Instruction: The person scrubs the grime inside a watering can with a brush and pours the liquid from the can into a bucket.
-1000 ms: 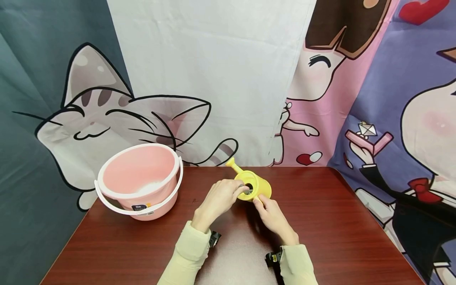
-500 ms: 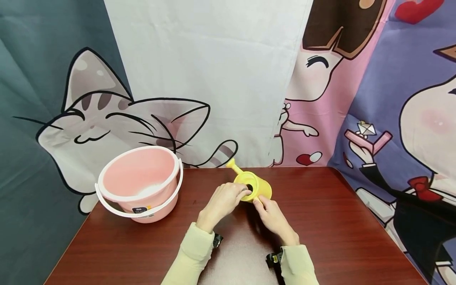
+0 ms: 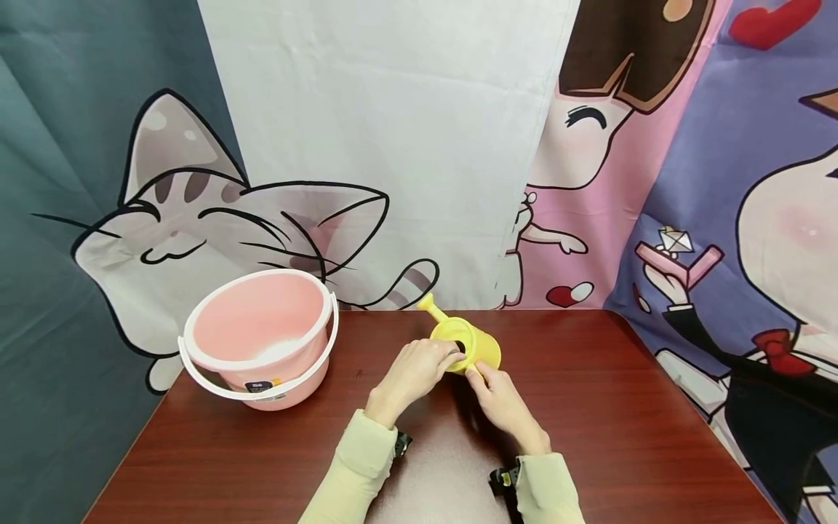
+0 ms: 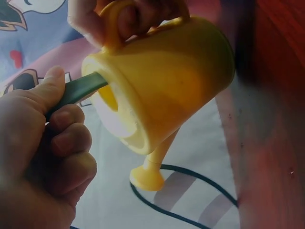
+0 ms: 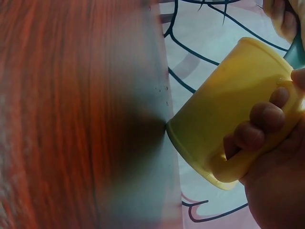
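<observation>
**Presently, a yellow watering can is held before you**

At your far left, the grey cat printed on the hanging cloth smiles with its eyes closed. Before this cat, a pink bucket stands upright on the reddish-brown table, and its white carrying handle hangs down at the front, near a dark label.

Next, to the right and well apart from the bucket, comes your left hand. Its thumb and fingers are curled round a dark green handle, whose far end enters the mouth of the watering can; what is inside, you cannot tell.

The watering can itself is near the back edge of the table, tilted, with its mouth turned towards your left hand and its spout pointing away from you. Whether its base touches the table, I cannot tell.

Just beside it is your right hand, with the fingers passed through the can's yellow loop and clasped round it. Farther right, the cloth shows a cartoon figure with a red bow tie.
</observation>
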`<state>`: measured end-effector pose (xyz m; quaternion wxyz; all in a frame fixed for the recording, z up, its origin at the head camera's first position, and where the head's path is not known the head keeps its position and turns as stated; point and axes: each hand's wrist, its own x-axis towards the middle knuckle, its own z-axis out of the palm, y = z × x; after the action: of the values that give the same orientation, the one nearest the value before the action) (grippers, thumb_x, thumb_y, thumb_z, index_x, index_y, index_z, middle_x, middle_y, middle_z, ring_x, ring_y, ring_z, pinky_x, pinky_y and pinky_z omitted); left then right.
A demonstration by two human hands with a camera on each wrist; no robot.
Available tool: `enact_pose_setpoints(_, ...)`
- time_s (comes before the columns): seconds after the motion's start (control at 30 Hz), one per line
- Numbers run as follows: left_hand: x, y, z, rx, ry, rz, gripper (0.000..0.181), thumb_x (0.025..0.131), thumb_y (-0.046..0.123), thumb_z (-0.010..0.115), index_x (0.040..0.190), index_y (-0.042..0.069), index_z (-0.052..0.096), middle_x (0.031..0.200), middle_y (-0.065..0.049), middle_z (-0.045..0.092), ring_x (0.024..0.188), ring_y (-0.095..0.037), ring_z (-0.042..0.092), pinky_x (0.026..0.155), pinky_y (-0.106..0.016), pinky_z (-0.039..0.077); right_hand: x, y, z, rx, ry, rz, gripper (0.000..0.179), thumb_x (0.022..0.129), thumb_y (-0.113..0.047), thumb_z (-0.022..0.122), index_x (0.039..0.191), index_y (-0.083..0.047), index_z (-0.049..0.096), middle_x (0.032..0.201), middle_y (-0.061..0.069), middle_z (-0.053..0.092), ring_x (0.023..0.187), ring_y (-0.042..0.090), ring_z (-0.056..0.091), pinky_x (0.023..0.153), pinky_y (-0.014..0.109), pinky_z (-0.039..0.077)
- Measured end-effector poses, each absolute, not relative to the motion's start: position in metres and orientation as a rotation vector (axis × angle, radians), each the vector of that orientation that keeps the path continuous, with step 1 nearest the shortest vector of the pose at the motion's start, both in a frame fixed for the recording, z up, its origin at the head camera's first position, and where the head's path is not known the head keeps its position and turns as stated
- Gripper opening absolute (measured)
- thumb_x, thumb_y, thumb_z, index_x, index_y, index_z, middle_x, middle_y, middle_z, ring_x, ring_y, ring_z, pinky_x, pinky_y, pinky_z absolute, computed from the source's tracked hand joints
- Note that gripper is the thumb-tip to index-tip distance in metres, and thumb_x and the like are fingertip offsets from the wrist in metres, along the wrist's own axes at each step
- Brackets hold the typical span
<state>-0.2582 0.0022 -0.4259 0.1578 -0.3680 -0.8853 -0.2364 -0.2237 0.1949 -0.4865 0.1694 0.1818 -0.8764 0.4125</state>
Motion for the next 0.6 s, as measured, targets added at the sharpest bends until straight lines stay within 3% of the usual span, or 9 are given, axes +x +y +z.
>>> enact_pose_setpoints(0.23, -0.254, -0.003, -0.42, -1.075, -2.502, -0.687, 0.029, 0.099, 0.035, 0.057, 0.077, 0.017, 0.062, 0.059, 0.009, 0.041, 0.057, -0.01, 0.046, 0.054, -0.026, 0.039, -0.222, 0.198, -0.492, 0.511, -2.46, 1.182, 0.03, 0.101, -0.015, 0.054, 0.072, -0.019, 0.046, 0.064, -0.014, 0.03, 0.057, 0.004, 0.035, 0.053, 0.025, 0.035)
enact_pose_setpoints(0.47, -0.255, -0.014, -0.41, -1.034, -2.498, -0.751, 0.021, 0.099, 0.033, 0.058, 0.089, 0.018, 0.069, 0.077, 0.01, 0.064, 0.068, -0.008, 0.059, 0.063, -0.029, 0.048, -0.224, 0.199, -0.49, 0.502, -2.489, 1.215, 0.029, 0.101, -0.017, 0.054, 0.073, -0.02, 0.047, 0.064, -0.013, 0.031, 0.059, 0.007, 0.038, 0.056, 0.025, 0.036)
enact_pose_setpoints(0.6, -0.255, -0.018, -0.406, -1.027, -2.533, -0.791, 0.022, 0.1, 0.033, 0.056, 0.095, 0.018, 0.07, 0.082, 0.006, 0.068, 0.07, -0.009, 0.06, 0.065, -0.031, 0.049, -0.225, 0.198, -0.488, 0.507, -2.498, 1.221, 0.028, 0.102, -0.019, 0.053, 0.074, -0.02, 0.047, 0.064, -0.013, 0.032, 0.059, 0.007, 0.039, 0.056, 0.026, 0.037)
